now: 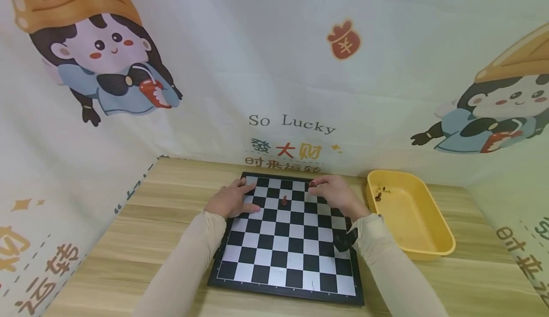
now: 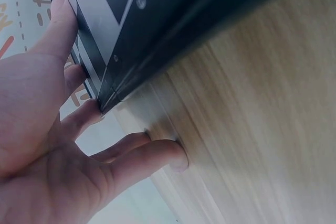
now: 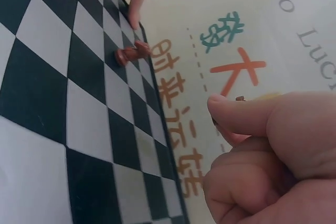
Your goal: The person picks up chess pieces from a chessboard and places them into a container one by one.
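Note:
A black-and-white chessboard (image 1: 280, 245) lies on the wooden table. One reddish-brown chess piece, shaped like a knight (image 3: 131, 53), stands on it near the far edge. My left hand (image 1: 230, 201) rests at the board's far left corner with fingers spread, some on the squares; in the left wrist view other fingertips (image 2: 178, 163) reach past the frame. Over the far right part of the board, my right hand (image 1: 339, 197) pinches a small reddish-brown chess piece (image 1: 312, 184) between thumb and finger. Its shape is mostly hidden by the fingertips.
To the right of the board stands a yellow plastic tray (image 1: 433, 221) with several small dark pieces (image 1: 379, 195) in its far left corner. A printed cloth backdrop (image 1: 274, 69) rises right behind the table (image 1: 141, 212) and at both sides.

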### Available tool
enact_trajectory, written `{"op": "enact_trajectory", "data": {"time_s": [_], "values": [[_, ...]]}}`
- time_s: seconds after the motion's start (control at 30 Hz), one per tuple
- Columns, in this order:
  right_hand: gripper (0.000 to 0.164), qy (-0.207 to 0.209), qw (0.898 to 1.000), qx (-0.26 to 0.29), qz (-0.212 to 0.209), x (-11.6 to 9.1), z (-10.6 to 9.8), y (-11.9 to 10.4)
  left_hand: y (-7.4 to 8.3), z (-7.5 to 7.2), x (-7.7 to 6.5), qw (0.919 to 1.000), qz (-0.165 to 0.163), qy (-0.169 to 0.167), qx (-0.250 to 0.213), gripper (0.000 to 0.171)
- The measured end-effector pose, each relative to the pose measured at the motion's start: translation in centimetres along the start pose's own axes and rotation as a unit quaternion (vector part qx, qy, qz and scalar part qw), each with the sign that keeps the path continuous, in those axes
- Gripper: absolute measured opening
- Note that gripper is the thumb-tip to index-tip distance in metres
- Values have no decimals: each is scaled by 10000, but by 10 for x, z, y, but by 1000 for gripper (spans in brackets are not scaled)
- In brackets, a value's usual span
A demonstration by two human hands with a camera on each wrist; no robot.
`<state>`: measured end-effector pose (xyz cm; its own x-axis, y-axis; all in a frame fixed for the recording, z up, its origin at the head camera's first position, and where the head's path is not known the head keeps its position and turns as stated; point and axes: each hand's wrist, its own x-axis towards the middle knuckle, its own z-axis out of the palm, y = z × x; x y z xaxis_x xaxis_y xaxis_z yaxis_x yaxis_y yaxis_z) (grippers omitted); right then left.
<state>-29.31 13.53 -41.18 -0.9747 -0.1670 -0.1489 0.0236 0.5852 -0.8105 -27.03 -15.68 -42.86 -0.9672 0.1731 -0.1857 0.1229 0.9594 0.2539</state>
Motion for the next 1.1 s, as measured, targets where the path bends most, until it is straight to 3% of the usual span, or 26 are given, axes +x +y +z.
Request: {"op": "enact_trajectory", "data": {"time_s": [0.7,0.97,1.1], "values": [[33,-767,9961,-348,-259,-21,-51,2,1,-1,-3,10000,74,-26,26,80],[34,-1810,9834,-52,-144,-33,-75,1,1,-1,-1,10000,8,-63,73,81],[35,-1959,9806,-77,-70,-36,-81,3,1,-2,-1,9999,-9,-72,83,81]]}}
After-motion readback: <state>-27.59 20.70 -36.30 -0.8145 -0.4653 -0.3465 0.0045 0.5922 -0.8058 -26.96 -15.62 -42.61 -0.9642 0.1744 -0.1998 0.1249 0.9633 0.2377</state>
